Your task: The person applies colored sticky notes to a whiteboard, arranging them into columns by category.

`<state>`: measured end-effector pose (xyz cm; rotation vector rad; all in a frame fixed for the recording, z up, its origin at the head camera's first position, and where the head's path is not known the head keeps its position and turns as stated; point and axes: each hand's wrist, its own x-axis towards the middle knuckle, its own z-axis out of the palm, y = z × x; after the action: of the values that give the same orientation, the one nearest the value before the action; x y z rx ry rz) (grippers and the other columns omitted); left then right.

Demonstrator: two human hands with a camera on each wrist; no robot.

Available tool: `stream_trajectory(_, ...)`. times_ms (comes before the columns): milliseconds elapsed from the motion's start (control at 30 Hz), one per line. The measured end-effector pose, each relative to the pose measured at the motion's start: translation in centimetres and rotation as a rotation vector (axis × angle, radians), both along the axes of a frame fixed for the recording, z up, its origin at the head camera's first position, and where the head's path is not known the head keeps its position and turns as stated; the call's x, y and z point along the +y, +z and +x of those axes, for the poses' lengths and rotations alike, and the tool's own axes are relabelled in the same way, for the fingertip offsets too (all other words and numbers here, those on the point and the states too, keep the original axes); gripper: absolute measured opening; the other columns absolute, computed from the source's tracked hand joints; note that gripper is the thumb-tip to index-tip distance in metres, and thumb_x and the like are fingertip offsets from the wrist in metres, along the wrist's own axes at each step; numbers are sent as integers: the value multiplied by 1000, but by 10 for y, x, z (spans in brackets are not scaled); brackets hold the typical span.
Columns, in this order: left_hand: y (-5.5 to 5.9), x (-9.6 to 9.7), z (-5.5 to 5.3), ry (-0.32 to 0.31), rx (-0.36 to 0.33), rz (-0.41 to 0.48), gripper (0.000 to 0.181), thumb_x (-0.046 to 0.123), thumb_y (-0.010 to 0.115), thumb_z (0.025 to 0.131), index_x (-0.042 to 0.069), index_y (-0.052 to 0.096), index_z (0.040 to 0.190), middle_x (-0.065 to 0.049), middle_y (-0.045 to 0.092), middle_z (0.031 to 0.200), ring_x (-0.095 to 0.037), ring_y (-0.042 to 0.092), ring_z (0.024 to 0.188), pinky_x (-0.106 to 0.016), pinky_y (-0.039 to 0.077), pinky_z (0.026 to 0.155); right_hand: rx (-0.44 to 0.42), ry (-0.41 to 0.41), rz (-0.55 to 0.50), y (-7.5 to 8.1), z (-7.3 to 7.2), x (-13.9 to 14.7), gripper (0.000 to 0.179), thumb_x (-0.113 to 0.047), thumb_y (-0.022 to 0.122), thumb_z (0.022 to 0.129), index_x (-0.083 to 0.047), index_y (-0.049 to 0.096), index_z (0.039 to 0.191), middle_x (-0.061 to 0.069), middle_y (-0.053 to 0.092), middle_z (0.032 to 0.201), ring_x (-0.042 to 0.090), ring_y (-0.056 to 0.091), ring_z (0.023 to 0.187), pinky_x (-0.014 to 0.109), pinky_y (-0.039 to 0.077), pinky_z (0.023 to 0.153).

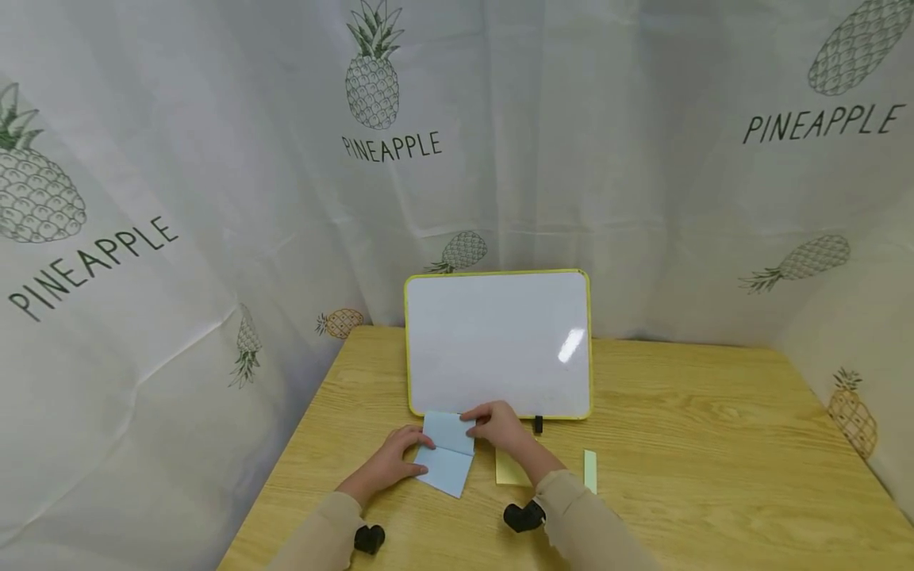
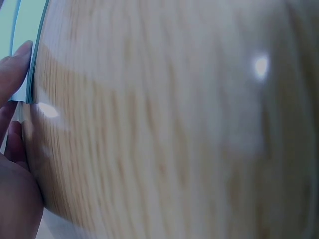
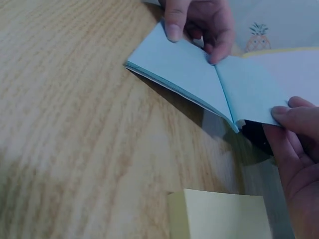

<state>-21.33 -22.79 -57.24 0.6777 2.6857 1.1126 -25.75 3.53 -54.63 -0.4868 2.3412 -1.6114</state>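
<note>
A pad of light-blue paper notes (image 1: 444,473), its top part folded back along a crease, lies between both hands in front of the whiteboard. My left hand (image 1: 393,458) grips the pad's left side, thumb on the lower part and fingers by the crease. My right hand (image 1: 500,427) pinches the right edge of the raised upper flap (image 3: 251,84), thumb on top and fingers underneath. In the left wrist view, the left thumb (image 2: 19,67) presses on the pad's edge. The right wrist view shows the layered edge of the pad tilted off the tabletop.
A yellow-framed whiteboard (image 1: 500,345) stands behind the hands, with a small black object (image 1: 539,424) at its lower edge. A yellow note pad (image 3: 227,214) lies beneath the right forearm. To its right is a narrow pale-green strip (image 1: 589,471). A pineapple-print curtain (image 1: 543,159) surrounds the wooden table (image 1: 700,444).
</note>
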Motion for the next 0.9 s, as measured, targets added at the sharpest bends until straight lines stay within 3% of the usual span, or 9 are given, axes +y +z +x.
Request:
stream_trajectory(333,-2,0,2,-9,27,-10,29,19,77,85,21,66,112,-14,49,135,-44,37,125,-62,33,97,-6,2,11,7,-9,0,21,-2,76,83,-6,76,104,1,66,90,15,55,78,30,49,66)
stream_trajectory(567,-2,3,2,4,-10,-4,29,18,76,86,23,66,112,-13,48,137,-43,36,127,-62,30,100,5,-11,23,8,-12,1,21,-1,74,84,-5,76,104,1,65,89,16,55,78,30,49,67)
stream_trajectory(900,0,5,3,27,5,-15,29,15,76,85,20,66,112,-14,49,137,-42,37,126,-61,31,100,17,-52,-3,6,-13,-1,22,0,73,86,-5,75,107,3,64,93,17,55,83,29,50,69)
